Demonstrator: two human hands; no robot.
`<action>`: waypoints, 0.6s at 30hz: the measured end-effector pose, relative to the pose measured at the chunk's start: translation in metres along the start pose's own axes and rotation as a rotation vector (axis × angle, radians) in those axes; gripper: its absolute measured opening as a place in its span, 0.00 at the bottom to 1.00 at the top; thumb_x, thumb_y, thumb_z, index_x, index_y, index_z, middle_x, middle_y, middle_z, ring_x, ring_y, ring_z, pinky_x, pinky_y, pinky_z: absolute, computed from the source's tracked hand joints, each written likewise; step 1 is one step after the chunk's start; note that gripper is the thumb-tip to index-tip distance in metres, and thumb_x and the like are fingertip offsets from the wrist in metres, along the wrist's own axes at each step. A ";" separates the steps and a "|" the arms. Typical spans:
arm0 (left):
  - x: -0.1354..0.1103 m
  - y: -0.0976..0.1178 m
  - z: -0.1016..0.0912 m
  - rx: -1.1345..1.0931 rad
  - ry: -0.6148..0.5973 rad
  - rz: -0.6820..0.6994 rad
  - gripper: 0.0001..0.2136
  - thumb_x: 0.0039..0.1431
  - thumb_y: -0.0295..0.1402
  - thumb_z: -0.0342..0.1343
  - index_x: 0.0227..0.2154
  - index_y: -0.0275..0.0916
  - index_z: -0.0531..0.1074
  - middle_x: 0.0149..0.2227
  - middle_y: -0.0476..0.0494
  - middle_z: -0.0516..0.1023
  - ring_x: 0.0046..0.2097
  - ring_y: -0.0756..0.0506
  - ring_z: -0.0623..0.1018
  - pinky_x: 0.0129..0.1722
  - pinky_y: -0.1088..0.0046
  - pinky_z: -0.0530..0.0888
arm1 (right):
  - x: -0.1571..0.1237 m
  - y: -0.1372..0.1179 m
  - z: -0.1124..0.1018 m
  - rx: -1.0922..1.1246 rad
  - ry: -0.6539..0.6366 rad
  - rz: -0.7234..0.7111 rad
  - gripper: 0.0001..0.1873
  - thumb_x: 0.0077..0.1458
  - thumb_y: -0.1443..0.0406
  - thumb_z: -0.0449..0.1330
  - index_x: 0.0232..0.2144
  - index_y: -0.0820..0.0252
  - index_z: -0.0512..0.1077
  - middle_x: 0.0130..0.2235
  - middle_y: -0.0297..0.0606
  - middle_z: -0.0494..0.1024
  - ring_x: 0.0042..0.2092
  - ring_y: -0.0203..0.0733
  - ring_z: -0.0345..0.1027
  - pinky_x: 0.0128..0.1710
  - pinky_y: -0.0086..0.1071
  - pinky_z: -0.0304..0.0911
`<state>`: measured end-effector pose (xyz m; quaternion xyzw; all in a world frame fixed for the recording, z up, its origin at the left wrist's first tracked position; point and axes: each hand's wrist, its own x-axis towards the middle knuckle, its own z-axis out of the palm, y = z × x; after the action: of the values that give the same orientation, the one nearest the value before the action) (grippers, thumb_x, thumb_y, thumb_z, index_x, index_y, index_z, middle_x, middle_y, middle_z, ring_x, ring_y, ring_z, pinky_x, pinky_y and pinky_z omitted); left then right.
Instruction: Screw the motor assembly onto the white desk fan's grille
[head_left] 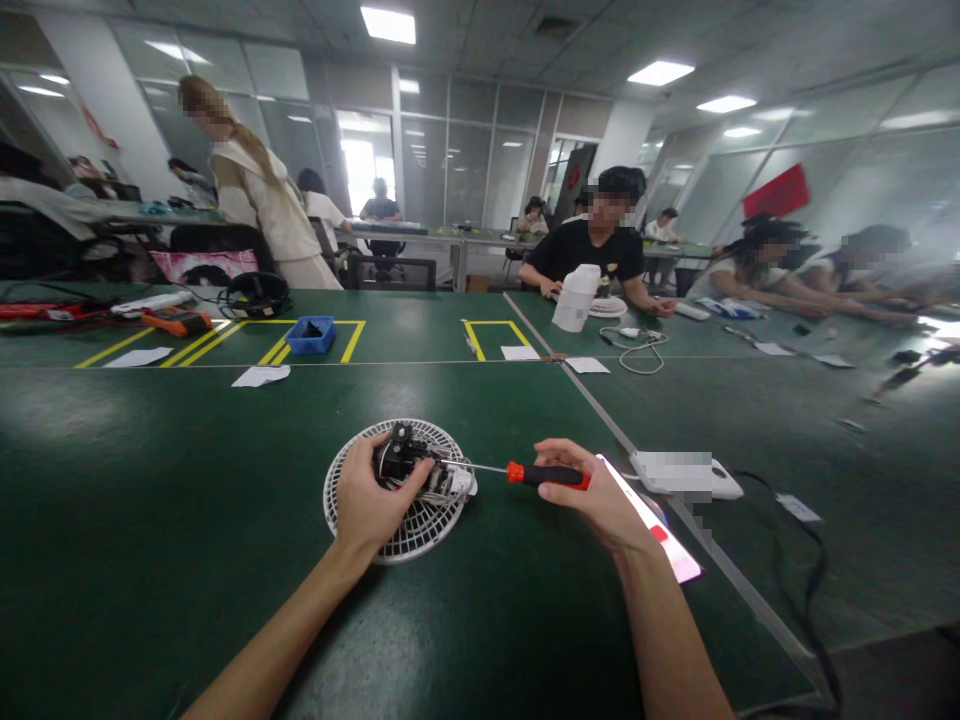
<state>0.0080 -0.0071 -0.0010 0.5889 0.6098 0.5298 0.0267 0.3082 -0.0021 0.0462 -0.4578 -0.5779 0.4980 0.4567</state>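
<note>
A round white fan grille point(341, 500) lies on the green table, with a black fan motor point(397, 452) and bundled white wires on top of it. My left hand point(371, 500) is closed around the motor, thumb on its right side. In my right hand point(581, 485) is a screwdriver point(551, 476) with a black and red handle, held level. Its thin shaft points left and the tip reaches the motor near my left thumb; the exact contact point is too small to make out.
Right of my right hand lie a lit phone point(679, 560) and a white power strip point(682, 474) with a black cable. A blue bin point(310, 336) stands at the far left inside yellow tape marks. Across the table a person point(600, 250) works beside a white fan part point(576, 298).
</note>
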 end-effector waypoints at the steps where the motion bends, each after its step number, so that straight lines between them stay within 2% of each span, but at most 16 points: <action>1: 0.000 0.000 0.000 -0.002 0.000 -0.002 0.28 0.50 0.54 0.67 0.47 0.40 0.73 0.42 0.41 0.79 0.45 0.38 0.80 0.49 0.56 0.76 | 0.000 0.000 0.001 0.019 -0.003 0.039 0.25 0.44 0.55 0.76 0.44 0.52 0.78 0.40 0.36 0.79 0.39 0.43 0.75 0.34 0.34 0.72; 3: 0.000 0.001 0.000 -0.006 0.003 -0.004 0.28 0.50 0.54 0.67 0.47 0.40 0.72 0.42 0.40 0.79 0.45 0.38 0.80 0.49 0.56 0.77 | 0.001 0.002 0.003 0.045 -0.018 0.174 0.25 0.53 0.46 0.67 0.47 0.53 0.77 0.35 0.39 0.80 0.30 0.41 0.73 0.23 0.31 0.66; 5: 0.000 0.001 0.000 -0.008 0.003 -0.002 0.28 0.49 0.53 0.67 0.47 0.40 0.72 0.42 0.40 0.79 0.45 0.38 0.80 0.49 0.56 0.77 | 0.002 0.002 0.004 0.043 -0.027 0.279 0.29 0.59 0.41 0.59 0.49 0.55 0.76 0.30 0.40 0.80 0.22 0.37 0.67 0.16 0.28 0.56; 7: 0.001 0.000 0.000 -0.007 0.000 0.008 0.28 0.49 0.53 0.68 0.47 0.40 0.72 0.42 0.41 0.79 0.45 0.38 0.80 0.49 0.56 0.77 | 0.003 0.003 0.003 0.025 -0.020 0.293 0.28 0.59 0.43 0.60 0.50 0.55 0.75 0.27 0.38 0.79 0.18 0.34 0.61 0.15 0.25 0.49; 9: 0.001 0.000 -0.001 -0.005 -0.002 0.016 0.28 0.49 0.53 0.68 0.47 0.40 0.73 0.43 0.41 0.79 0.45 0.38 0.80 0.49 0.56 0.77 | 0.003 0.002 0.001 0.015 -0.003 0.254 0.26 0.56 0.47 0.65 0.49 0.56 0.75 0.24 0.34 0.76 0.18 0.33 0.60 0.16 0.25 0.48; 12: 0.000 -0.001 0.000 -0.003 -0.005 0.025 0.29 0.48 0.53 0.69 0.48 0.40 0.72 0.43 0.40 0.79 0.46 0.38 0.80 0.49 0.56 0.76 | 0.003 0.001 -0.002 0.050 0.011 0.170 0.25 0.49 0.53 0.72 0.47 0.56 0.76 0.26 0.32 0.77 0.23 0.34 0.64 0.21 0.27 0.55; 15: -0.001 -0.002 0.001 0.004 -0.008 0.027 0.30 0.48 0.52 0.69 0.48 0.39 0.72 0.44 0.40 0.79 0.46 0.38 0.79 0.50 0.56 0.76 | 0.001 -0.001 -0.003 0.121 0.032 0.057 0.26 0.40 0.60 0.77 0.44 0.55 0.78 0.38 0.36 0.81 0.36 0.40 0.74 0.35 0.31 0.68; 17: -0.001 -0.001 0.001 0.005 -0.007 0.025 0.30 0.48 0.53 0.69 0.48 0.39 0.72 0.44 0.40 0.79 0.46 0.38 0.79 0.50 0.56 0.76 | 0.000 -0.002 -0.001 0.158 0.047 0.003 0.27 0.37 0.63 0.78 0.43 0.53 0.78 0.42 0.36 0.82 0.45 0.43 0.75 0.44 0.33 0.70; 18: -0.001 -0.001 0.001 0.004 -0.006 0.026 0.30 0.48 0.53 0.69 0.48 0.39 0.72 0.44 0.40 0.79 0.46 0.38 0.79 0.50 0.56 0.76 | 0.000 -0.002 0.000 0.168 0.050 0.003 0.26 0.38 0.62 0.78 0.42 0.53 0.78 0.43 0.36 0.81 0.47 0.43 0.75 0.46 0.33 0.70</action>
<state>0.0083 -0.0068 -0.0025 0.5983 0.6032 0.5271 0.0207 0.3078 -0.0020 0.0483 -0.4310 -0.5218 0.5336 0.5072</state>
